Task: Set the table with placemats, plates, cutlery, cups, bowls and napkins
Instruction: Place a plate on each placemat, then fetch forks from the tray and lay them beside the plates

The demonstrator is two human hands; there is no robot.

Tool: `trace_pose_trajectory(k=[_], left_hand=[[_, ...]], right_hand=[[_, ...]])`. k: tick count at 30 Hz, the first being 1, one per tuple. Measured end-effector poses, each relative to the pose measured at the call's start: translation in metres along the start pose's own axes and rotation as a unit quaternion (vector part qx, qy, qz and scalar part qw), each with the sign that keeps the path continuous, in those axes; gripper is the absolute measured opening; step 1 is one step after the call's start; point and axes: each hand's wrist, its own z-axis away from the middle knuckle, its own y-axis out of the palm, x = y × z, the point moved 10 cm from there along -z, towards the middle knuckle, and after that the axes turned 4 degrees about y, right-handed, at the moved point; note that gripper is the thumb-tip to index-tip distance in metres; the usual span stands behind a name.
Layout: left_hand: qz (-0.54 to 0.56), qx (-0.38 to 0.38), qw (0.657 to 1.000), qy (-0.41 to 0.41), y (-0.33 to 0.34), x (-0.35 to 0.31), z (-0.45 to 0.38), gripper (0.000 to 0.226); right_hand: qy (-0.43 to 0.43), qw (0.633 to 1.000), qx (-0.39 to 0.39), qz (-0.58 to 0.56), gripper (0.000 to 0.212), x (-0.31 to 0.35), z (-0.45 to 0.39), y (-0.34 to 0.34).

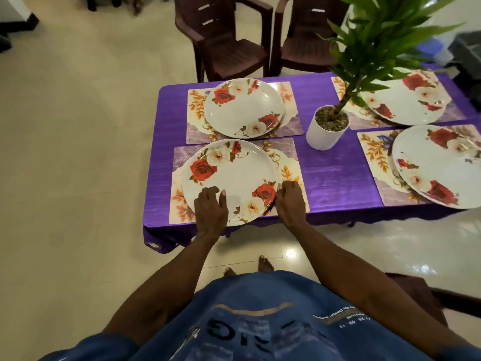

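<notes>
A low desk (335,175) covered in a purple cloth fills the middle and right of the frame, standing on pale glossy floor tiles (65,152). 2 dark brown plastic chairs (223,40) stand behind it at the upper centre. A green leafy plant (385,35) rises from a white pot (325,134) near the desk's centre, its leaves spreading into the upper right.

4 flowered placemats lie on the desk, each carrying a white plate with red roses. The far left placemat (291,100) holds a plate (243,108) at the upper centre. The upper right plate (406,100) is partly hidden by leaves, and the lower right plate (437,165) runs off the right edge of the frame.

The near left placemat (289,162) holds the nearest plate (234,175), centre of the frame, by the desk's front edge. The left hand (210,207) rests on the plate's near rim with fingers bent loosely over the edge. The right hand (290,199) grips the plate's right rim, fingers curled at its edge. Bare toes (265,264) show on the floor below, above a blue printed shirt (260,321) in the lower frame.
</notes>
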Motion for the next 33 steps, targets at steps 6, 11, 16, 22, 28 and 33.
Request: trace_pose_trajectory(k=[6,11,16,22,28,33], left_hand=[[-0.012,0.169,0.967,0.191,0.061,-0.087,0.024,0.024],[0.017,0.207,0.914,0.349,0.092,-0.158,0.063,0.022],[0.065,0.293,0.867,0.398,0.120,-0.215,0.104,0.012],[0.066,0.403,0.815,0.411,0.171,-0.257,0.132,0.021],[0.029,0.429,0.796,0.425,0.215,-0.313,0.145,0.024],[0.041,0.437,0.775,0.454,0.257,-0.389,0.170,0.023]], right_hand=[[0.007,0.999,-0.022,0.046,0.017,-0.029,0.036,-0.018],[0.091,0.992,-0.068,0.051,0.015,-0.078,0.072,-0.053],[0.172,0.978,-0.101,0.063,0.013,-0.139,0.109,-0.084],[0.247,0.959,-0.135,0.036,0.019,-0.196,0.120,-0.108],[0.274,0.954,-0.122,0.016,0.020,-0.257,0.091,-0.142],[0.288,0.949,-0.127,0.006,0.018,-0.320,0.065,-0.196]])
